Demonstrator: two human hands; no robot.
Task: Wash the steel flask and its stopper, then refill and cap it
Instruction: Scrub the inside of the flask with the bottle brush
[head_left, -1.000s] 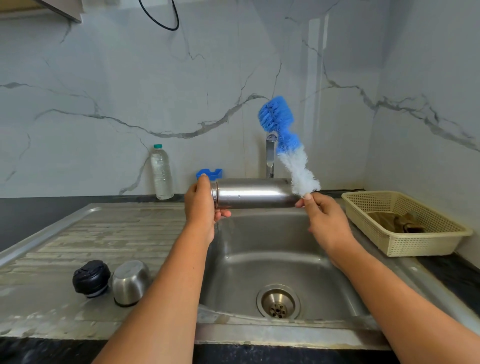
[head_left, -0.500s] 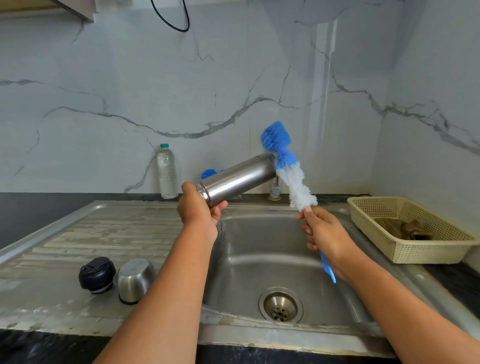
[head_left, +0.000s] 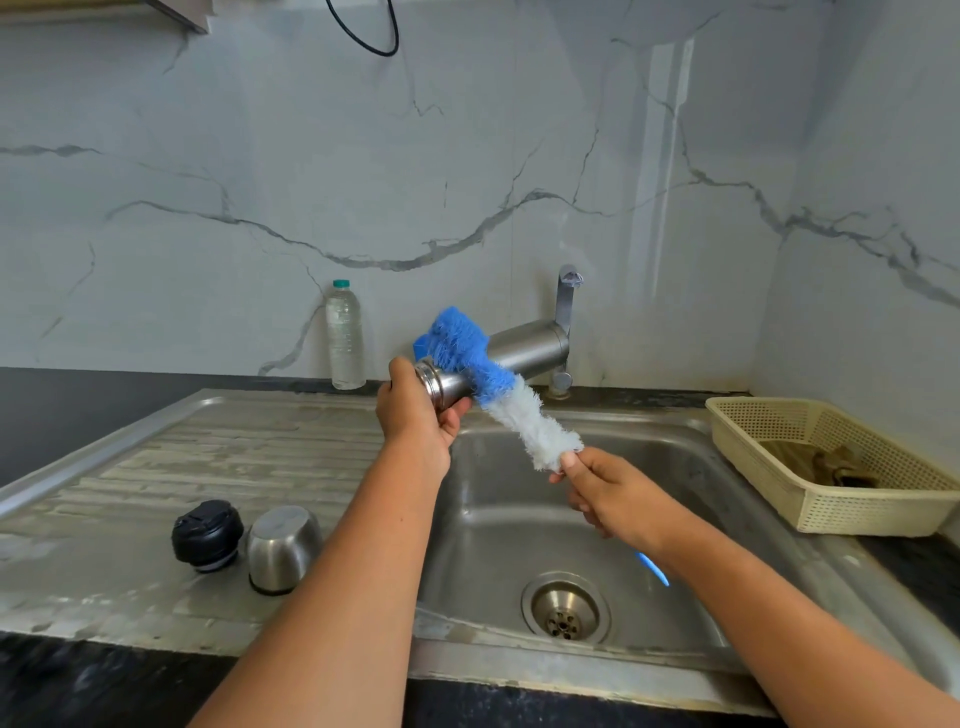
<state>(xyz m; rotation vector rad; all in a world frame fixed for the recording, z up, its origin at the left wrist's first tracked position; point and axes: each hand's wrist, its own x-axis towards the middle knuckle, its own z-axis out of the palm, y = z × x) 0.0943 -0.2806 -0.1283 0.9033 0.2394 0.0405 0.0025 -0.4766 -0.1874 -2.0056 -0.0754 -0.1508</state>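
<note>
My left fingers (head_left: 401, 373) grip the flask (head_left: 527, 347) by its neck over the sink (head_left: 519, 519), my right fingers (head_left: 570, 460) hold the brush (head_left: 524, 415) across it, and hard scrubbing could twist the flask loose and drop it.

Above the sink (head_left: 519, 519), the left hand (head_left: 415, 415) holds the flask (head_left: 530, 345) before the tap (head_left: 566, 301), the right hand (head_left: 613, 493) laying the brush (head_left: 524, 421) across it; stopper (head_left: 208, 535) and cup (head_left: 283, 548) stand together on the drainboard (head_left: 208, 447) at left, the bottle (head_left: 344, 338) behind them, the basket (head_left: 857, 514) at right.
</note>
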